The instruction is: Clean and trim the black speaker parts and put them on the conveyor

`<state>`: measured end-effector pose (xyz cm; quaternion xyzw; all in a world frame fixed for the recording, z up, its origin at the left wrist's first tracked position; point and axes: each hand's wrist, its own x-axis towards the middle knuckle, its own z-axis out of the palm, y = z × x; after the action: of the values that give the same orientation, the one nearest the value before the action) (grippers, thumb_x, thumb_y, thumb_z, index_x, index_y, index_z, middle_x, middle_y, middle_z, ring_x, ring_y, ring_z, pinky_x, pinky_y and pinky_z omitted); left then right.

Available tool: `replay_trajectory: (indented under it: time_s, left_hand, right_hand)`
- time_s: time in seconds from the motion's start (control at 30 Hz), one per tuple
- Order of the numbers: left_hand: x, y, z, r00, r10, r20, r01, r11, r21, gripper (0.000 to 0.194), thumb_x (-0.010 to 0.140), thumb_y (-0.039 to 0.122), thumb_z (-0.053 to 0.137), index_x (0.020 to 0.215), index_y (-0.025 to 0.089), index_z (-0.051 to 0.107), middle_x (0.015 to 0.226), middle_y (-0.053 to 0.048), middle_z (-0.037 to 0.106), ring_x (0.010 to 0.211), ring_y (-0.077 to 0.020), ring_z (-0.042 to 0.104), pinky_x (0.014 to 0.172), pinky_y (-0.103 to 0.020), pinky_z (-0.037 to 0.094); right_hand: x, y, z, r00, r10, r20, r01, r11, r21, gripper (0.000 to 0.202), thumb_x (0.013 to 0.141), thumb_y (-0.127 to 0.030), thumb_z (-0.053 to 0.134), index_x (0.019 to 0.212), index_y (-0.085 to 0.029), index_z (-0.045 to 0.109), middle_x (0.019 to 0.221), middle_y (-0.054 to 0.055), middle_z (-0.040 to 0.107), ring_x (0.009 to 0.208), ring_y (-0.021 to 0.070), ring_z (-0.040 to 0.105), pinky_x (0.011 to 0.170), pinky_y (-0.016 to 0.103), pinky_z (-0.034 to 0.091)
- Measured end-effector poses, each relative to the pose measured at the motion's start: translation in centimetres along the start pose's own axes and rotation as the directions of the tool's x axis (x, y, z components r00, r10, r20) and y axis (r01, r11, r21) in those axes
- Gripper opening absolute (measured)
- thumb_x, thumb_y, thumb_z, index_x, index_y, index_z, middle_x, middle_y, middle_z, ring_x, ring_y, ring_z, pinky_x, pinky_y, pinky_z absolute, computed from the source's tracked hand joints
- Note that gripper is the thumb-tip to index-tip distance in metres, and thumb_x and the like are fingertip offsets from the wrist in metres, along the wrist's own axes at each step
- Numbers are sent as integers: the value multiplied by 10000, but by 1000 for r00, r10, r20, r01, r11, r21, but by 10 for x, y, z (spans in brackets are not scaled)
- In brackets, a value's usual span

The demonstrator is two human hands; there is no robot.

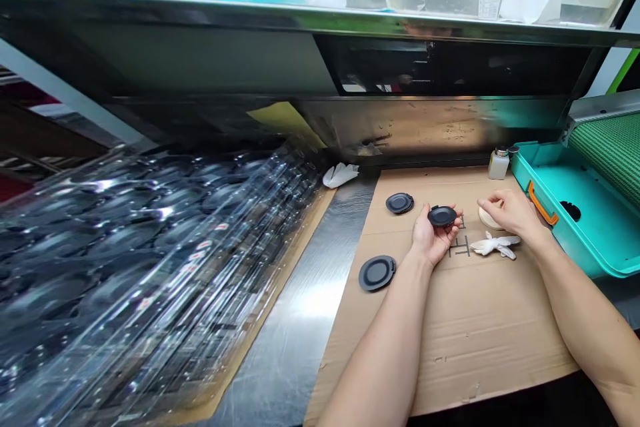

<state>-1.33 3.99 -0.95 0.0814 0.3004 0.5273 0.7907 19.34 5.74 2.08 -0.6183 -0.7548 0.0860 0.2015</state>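
Observation:
My left hand (434,235) is palm up, its fingers closed round the edge of a round black plastic cap (442,216). To its right, my right hand (511,212) hovers at a pale round item (490,219), thumb and fingers drawn together. Whether anything small is pinched there, I cannot make out. A crumpled white glove or cloth (495,245) lies just below that hand. Two more black caps, one farther back (399,203) and one nearer (377,273), rest on the cardboard sheet (480,333) left of my left hand.
Stacked clear plastic trays (150,267) with dark round parts fill the left side. At right stand a small bottle (499,164) and a teal bin (590,240) with a black piece (570,211) inside, beside a green mesh belt (613,147). A metal ledge (280,13) crosses above.

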Motion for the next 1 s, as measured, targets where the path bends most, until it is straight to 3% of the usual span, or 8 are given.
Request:
replay_trajectory:
  time_s: [0.13,0.23,0.3,0.43,0.6,0.73,0.83,1.0]
  left_hand:
    - [7,-4,-3,992,115,44,-115,993,13,477,1015,522,331,1155,150,594,940,-143,713,689,-186,684,559,-263,557]
    - [11,-8,-3,985,161,54,-162,987,0,405,1031,441,339,1214,163,570,1025,-155,711,797,-212,705,660,-309,571]
    - [13,-10,-3,985,166,41,-166,986,-11,371,1036,382,343,1206,153,580,1042,-147,711,856,-213,707,737,-333,578]
    - [12,-14,-3,991,128,35,-127,992,-17,398,1037,373,334,1148,126,626,1064,-150,719,937,-217,706,880,-377,573]
    - [14,-17,-2,989,147,33,-147,989,-13,399,1041,323,322,1066,119,664,980,-118,737,883,-186,704,918,-359,570]
    - [15,-16,-5,991,130,42,-131,991,10,416,1039,355,331,1044,114,669,1001,-138,733,922,-208,706,921,-386,571]
    - [14,-14,-8,985,171,25,-171,985,1,374,1038,311,348,1052,113,664,1014,-132,731,930,-200,703,919,-381,572]
    - [16,-13,-7,988,155,7,-155,988,-1,390,1039,325,341,1049,96,656,1018,-158,726,969,-231,704,879,-395,583]
  right_hand:
    - [3,4,5,996,22,84,-8,986,-166,426,835,-466,681,1186,-224,688,1132,118,692,1026,273,616,818,319,428]
    - [1,-10,19,1000,-10,-24,8,997,-77,343,953,-397,554,1215,-205,667,1080,115,688,1038,248,602,884,320,424]
    - [-6,-27,32,991,-101,-88,102,995,-1,369,987,-409,520,1262,-198,645,1089,113,671,1042,231,582,918,312,421]
    - [-22,-61,52,945,-328,-5,328,945,1,335,980,-378,540,1261,-240,657,1191,113,612,1074,246,519,908,328,437]
    - [-25,-69,49,977,-211,-4,210,974,-87,347,1007,-331,462,1264,-201,654,1174,160,589,1091,283,475,946,387,432]
    - [-24,-69,49,951,-308,30,309,946,-102,361,999,-317,468,1303,-198,622,1271,169,561,1129,297,461,979,413,422]
    - [-15,-58,50,985,-170,-7,168,980,-111,338,1005,-311,449,1242,-180,651,1186,179,594,1109,307,480,961,433,430]
    - [1,-26,46,978,-41,-206,86,973,213,522,869,-317,683,1341,-137,549,1227,145,588,1148,248,524,997,360,432]
